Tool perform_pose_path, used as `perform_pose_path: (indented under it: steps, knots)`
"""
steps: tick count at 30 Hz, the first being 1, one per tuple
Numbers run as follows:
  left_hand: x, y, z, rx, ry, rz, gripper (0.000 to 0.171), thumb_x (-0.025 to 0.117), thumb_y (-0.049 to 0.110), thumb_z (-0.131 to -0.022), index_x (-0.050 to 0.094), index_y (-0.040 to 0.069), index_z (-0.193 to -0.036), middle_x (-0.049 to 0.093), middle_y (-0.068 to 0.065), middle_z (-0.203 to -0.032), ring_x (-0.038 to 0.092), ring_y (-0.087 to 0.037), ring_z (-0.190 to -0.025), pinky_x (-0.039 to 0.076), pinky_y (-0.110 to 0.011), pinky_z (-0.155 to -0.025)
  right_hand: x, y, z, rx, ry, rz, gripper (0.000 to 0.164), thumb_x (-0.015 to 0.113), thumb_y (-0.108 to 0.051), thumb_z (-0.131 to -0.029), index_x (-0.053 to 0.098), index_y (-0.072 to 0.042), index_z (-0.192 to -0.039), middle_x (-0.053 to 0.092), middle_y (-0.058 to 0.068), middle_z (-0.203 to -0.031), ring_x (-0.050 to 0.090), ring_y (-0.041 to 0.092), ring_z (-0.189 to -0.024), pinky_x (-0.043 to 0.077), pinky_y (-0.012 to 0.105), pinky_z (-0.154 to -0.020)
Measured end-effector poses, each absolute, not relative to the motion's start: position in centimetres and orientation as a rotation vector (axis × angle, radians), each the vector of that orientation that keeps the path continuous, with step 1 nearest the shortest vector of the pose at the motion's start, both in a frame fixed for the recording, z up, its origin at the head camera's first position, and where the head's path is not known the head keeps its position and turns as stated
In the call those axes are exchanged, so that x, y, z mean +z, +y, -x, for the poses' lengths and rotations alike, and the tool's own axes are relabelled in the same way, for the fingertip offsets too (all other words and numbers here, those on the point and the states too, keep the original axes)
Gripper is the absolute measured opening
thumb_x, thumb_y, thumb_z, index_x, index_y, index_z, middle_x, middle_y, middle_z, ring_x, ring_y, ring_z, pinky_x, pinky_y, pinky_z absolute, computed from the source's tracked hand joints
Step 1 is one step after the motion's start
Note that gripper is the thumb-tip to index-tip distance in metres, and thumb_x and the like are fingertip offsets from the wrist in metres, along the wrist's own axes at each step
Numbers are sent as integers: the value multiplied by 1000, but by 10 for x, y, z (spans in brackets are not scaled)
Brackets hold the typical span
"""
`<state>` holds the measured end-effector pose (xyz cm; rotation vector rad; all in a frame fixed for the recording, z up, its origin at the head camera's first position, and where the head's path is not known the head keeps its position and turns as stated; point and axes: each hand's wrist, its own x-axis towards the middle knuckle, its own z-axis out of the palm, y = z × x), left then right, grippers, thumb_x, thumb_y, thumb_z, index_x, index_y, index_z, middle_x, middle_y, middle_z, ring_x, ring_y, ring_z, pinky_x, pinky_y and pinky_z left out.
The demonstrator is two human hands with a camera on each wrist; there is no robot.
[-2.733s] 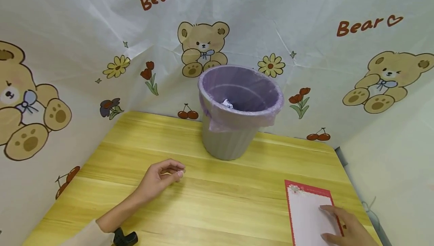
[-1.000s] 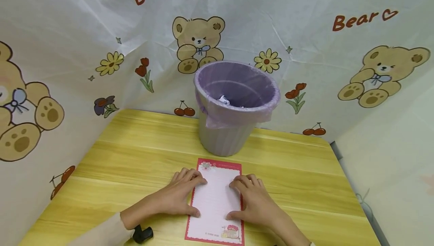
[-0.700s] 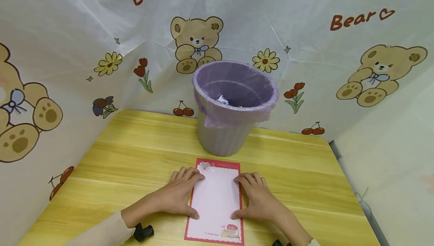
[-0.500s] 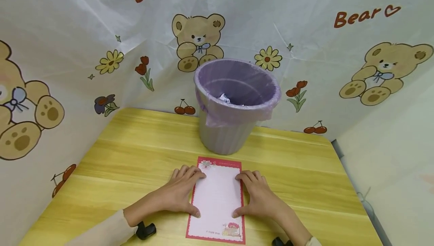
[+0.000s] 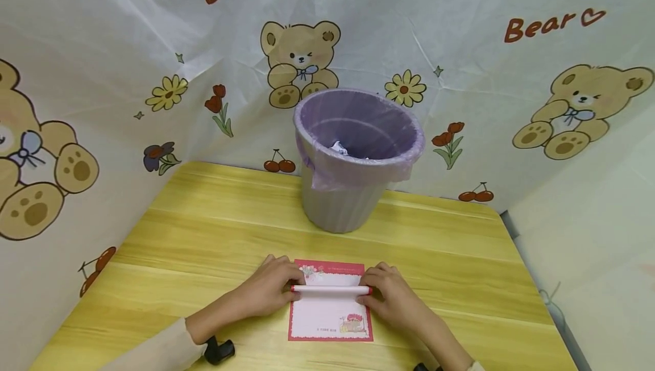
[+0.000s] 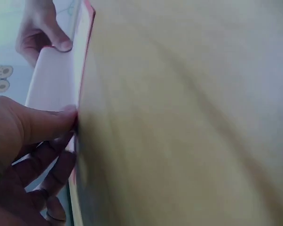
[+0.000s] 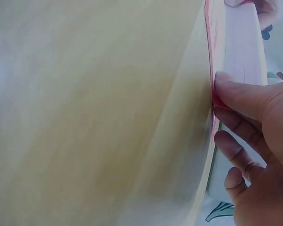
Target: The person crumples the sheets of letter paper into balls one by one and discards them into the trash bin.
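A sheet of letter paper (image 5: 327, 320) with a red border and a printed drawing at its lower right lies on the table in the head view. Across its middle a raised fold stands up as a ridge. My left hand (image 5: 268, 287) pinches the left side of this fold between thumb and fingers. At the opposite side my right hand (image 5: 394, 294) pinches the paper the same way. The left wrist view shows the bulging paper (image 6: 54, 80) between both hands, thumb on its near face. In the right wrist view the thumb (image 7: 240, 96) presses the paper's red edge.
Behind the paper stands a grey bin (image 5: 340, 206) lined with a purple bag, a crumpled white scrap (image 5: 339, 148) inside. The wood-grain table (image 5: 204, 234) meets a bear-print cloth (image 5: 230, 47) at the back and left.
The right hand slid the paper from the table's right side to the middle. Both hands then took its side edges and drew the flat sheet up into a raised fold.
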<state>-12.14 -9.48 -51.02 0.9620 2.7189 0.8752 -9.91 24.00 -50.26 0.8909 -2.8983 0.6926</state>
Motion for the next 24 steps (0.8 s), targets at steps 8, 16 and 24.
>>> perform_pose_path:
  steps: [8, 16, 24]
  knots:
    - [-504, -98, 125, 987, 2716, -931, 9, 83, 23, -96, 77, 29, -94, 68, 24, -87, 50, -1, -82, 33, -28, -82, -500, 244, 95, 903, -2847, -866, 14, 86, -19, -93, 76, -25, -101, 70, -20, -96, 56, -1, -93, 49, 26, -85]
    - [-485, -101, 124, 1448, 2560, -810, 15, 79, 22, -99, 74, 35, -94, 71, 21, -93, 65, -2, -89, 46, -27, -82, -483, 251, 89, 1305, -2686, -796, 11, 73, -17, -103, 69, -26, -107, 70, -6, -88, 55, 0, -76, 48, 20, -58]
    - [-469, -92, 113, 1906, 2342, -671, 7, 76, 22, -102, 73, 16, -101, 75, 2, -94, 69, -11, -85, 58, -26, -79, -466, 245, 83, 1734, -2372, -674, 15, 66, 8, -102, 67, -5, -110, 73, 6, -96, 72, 9, -86, 65, 29, -75]
